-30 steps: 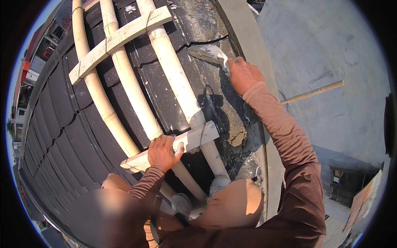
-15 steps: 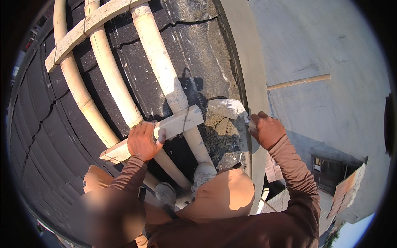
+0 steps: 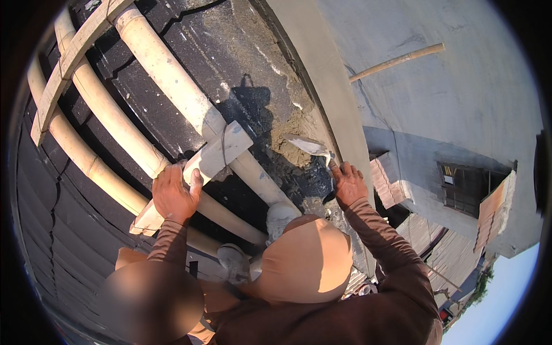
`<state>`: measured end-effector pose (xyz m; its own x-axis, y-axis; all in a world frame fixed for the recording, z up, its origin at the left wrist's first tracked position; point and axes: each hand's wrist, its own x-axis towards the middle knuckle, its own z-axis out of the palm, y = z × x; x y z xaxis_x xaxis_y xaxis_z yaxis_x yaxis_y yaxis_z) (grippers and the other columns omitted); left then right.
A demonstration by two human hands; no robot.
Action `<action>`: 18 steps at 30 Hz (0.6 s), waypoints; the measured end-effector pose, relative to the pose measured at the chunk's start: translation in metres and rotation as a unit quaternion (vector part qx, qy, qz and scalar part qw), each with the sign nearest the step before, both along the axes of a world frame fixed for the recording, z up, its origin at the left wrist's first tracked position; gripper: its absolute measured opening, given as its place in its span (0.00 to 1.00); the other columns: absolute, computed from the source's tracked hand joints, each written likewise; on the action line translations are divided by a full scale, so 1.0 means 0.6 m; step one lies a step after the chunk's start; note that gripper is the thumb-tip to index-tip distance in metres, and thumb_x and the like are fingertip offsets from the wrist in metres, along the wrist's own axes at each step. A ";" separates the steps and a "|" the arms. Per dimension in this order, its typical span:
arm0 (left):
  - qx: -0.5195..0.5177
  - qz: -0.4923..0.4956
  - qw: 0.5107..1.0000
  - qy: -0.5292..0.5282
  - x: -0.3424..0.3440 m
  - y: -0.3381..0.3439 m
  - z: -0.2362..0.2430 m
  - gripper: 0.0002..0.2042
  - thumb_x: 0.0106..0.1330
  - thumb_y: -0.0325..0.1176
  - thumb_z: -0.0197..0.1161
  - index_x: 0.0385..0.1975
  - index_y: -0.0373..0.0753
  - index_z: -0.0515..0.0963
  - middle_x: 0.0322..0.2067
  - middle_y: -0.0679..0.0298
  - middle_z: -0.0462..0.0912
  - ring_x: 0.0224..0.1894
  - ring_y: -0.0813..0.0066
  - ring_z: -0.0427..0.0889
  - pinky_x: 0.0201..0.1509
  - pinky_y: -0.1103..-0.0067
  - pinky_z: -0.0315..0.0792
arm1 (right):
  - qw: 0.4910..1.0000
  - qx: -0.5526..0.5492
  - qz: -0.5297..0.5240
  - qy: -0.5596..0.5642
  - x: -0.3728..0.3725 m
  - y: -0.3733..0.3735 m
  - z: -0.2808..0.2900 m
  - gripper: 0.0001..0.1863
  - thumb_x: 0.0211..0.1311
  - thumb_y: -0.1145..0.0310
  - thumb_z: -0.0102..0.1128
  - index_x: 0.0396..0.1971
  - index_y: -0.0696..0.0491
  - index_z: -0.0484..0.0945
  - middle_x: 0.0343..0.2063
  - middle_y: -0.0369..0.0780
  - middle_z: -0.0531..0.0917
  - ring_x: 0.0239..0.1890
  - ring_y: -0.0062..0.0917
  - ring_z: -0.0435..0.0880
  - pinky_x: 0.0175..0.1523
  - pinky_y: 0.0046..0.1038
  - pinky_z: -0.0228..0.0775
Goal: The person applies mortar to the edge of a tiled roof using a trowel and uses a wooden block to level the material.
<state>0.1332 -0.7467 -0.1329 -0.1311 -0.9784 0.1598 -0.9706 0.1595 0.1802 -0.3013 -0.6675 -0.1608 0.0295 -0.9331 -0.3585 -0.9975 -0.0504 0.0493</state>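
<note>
Right of the bamboo ladder (image 3: pixel 165 75): trowel (image 3: pixel 306 145) in hand

Watching remotely, I see the right hand (image 3: pixel 349 185) curled round its handle; left hand (image 3: pixel 175 194) lies over the ladder's rung (image 3: pixel 233 144), grip unclear. Probably light, stiff; I'd hold it there.

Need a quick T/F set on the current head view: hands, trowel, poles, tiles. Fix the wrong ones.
1. The right hand holds the trowel. True.
2. The left hand hangs in the air, touching nothing. False: it is on the lower wooden crosspiece.
3. Three bamboo poles pass under that crosspiece. True.
4. The trowel's blade lies on the leftmost pole. False: it is at the mortar patch, to the right of all three poles.
5. The roof tiles on the left are bright red. False: they are dark, near black.
</note>
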 end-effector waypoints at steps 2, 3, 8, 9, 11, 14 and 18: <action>0.000 -0.001 1.000 -0.003 0.006 0.003 -0.006 0.18 0.69 0.49 0.62 0.45 0.40 0.82 0.34 0.59 0.81 0.39 0.56 0.82 0.43 0.65 0.71 | 0.998 0.050 0.023 0.026 -0.018 0.018 0.020 0.27 0.70 0.68 0.50 0.68 0.42 0.72 0.47 0.46 0.75 0.53 0.41 0.81 0.57 0.43 0.76; 0.000 0.000 1.000 -0.001 0.006 0.005 -0.006 0.18 0.69 0.49 0.62 0.45 0.40 0.83 0.34 0.59 0.81 0.39 0.56 0.82 0.43 0.65 0.71 | 0.997 0.070 0.030 0.034 -0.027 0.027 0.036 0.28 0.68 0.69 0.51 0.69 0.42 0.72 0.48 0.45 0.75 0.53 0.41 0.82 0.56 0.42 0.77; 0.005 -0.003 1.000 -0.019 -0.001 -0.002 -0.003 0.18 0.70 0.49 0.61 0.44 0.40 0.82 0.33 0.58 0.81 0.39 0.56 0.81 0.43 0.65 0.70 | 0.992 0.121 -0.029 0.017 -0.023 0.003 0.090 0.32 0.68 0.71 0.52 0.73 0.42 0.67 0.49 0.47 0.72 0.51 0.41 0.84 0.47 0.41 0.84; -0.007 -0.009 1.000 -0.026 -0.008 -0.004 -0.002 0.18 0.71 0.49 0.59 0.44 0.39 0.82 0.34 0.57 0.81 0.39 0.55 0.81 0.43 0.66 0.70 | 0.995 0.095 -0.023 0.009 -0.014 -0.011 0.087 0.34 0.67 0.72 0.52 0.74 0.42 0.64 0.49 0.47 0.72 0.52 0.42 0.83 0.49 0.42 0.83; -0.018 -0.017 1.000 -0.018 -0.009 -0.003 -0.006 0.19 0.73 0.50 0.57 0.44 0.38 0.82 0.34 0.56 0.82 0.39 0.52 0.81 0.44 0.63 0.72 | 0.999 0.042 0.014 0.005 -0.009 -0.031 0.059 0.37 0.67 0.74 0.51 0.77 0.42 0.60 0.49 0.47 0.72 0.56 0.43 0.80 0.55 0.43 0.80; -0.048 -0.021 0.998 -0.021 -0.004 -0.001 -0.014 0.20 0.76 0.50 0.55 0.45 0.37 0.82 0.37 0.53 0.84 0.40 0.48 0.82 0.45 0.61 0.73 | 0.995 0.094 0.039 -0.015 -0.019 -0.018 0.026 0.39 0.68 0.75 0.49 0.79 0.40 0.56 0.52 0.49 0.72 0.62 0.45 0.76 0.64 0.44 0.74; -0.045 -0.020 0.997 -0.055 0.000 0.000 -0.023 0.20 0.77 0.48 0.54 0.40 0.35 0.82 0.32 0.51 0.81 0.35 0.45 0.80 0.40 0.59 0.72 | 0.995 0.093 0.019 -0.043 -0.076 0.105 -0.022 0.41 0.66 0.76 0.48 0.79 0.34 0.56 0.50 0.48 0.72 0.59 0.44 0.77 0.65 0.43 0.72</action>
